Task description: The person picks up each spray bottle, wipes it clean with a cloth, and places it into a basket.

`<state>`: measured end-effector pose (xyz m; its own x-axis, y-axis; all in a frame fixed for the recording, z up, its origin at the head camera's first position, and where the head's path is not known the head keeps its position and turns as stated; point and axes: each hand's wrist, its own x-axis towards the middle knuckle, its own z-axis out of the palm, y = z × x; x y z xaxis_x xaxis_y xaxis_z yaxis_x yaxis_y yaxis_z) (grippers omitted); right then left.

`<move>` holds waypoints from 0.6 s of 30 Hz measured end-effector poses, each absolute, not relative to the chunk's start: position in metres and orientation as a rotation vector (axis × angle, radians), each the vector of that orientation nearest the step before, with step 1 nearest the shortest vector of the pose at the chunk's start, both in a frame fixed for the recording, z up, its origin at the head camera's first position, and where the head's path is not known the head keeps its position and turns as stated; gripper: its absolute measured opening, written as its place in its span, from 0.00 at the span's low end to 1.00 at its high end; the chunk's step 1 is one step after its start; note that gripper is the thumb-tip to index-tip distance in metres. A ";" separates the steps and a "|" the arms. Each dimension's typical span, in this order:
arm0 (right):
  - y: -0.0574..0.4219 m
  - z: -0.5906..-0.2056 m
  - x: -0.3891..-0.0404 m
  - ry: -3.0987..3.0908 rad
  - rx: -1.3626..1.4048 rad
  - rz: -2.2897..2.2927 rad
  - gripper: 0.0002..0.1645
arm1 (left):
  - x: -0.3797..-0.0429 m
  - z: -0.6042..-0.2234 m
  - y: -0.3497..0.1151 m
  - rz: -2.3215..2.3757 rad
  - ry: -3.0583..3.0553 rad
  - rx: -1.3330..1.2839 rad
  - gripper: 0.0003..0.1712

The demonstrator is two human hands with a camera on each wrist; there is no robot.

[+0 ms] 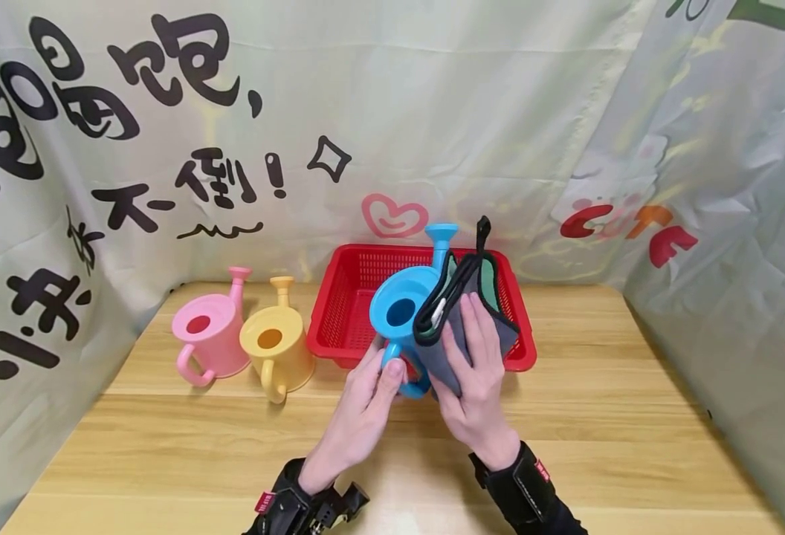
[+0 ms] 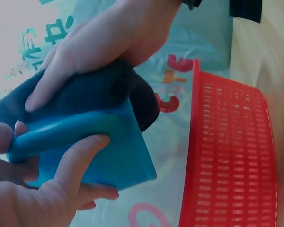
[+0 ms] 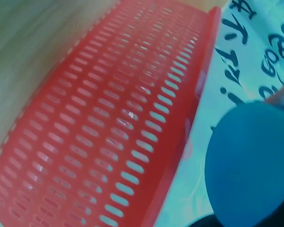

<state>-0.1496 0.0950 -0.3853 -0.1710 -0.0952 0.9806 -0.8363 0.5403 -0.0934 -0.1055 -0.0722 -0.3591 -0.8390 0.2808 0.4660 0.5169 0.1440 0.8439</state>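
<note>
A blue watering can (image 1: 402,290) is held up over the front of the red basket, tilted so its top opening faces the head camera. My left hand (image 1: 355,416) grips it at its loop handle (image 2: 61,135), thumb against the handle. Against the can's right side, my right hand (image 1: 476,379) holds a folded grey cloth (image 1: 441,360) with black edging and a green reverse. The cloth hides part of the can's wall. In the right wrist view the blue can's round base (image 3: 251,163) shows, while the right hand's fingers are out of sight.
The red perforated basket (image 1: 328,349) stands behind the hands, near the printed backdrop curtain (image 1: 499,111). To its left, a pink watering can (image 1: 230,338) and a yellow watering can (image 1: 294,345) stand side by side on the wooden table (image 1: 165,461).
</note>
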 end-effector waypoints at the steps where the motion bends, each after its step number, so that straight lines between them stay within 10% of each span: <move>1: 0.092 -0.387 -0.149 -1.619 0.799 0.770 0.31 | -0.105 -0.359 -0.072 -1.764 -2.213 -0.778 0.08; 7: 0.080 -0.398 -0.145 -1.610 0.812 0.680 0.29 | -0.103 -0.361 -0.071 -1.783 -2.171 -0.732 0.23; 18: 0.089 -0.392 -0.154 -1.573 0.815 0.772 0.30 | -0.103 -0.361 -0.074 -1.779 -2.183 -0.759 0.15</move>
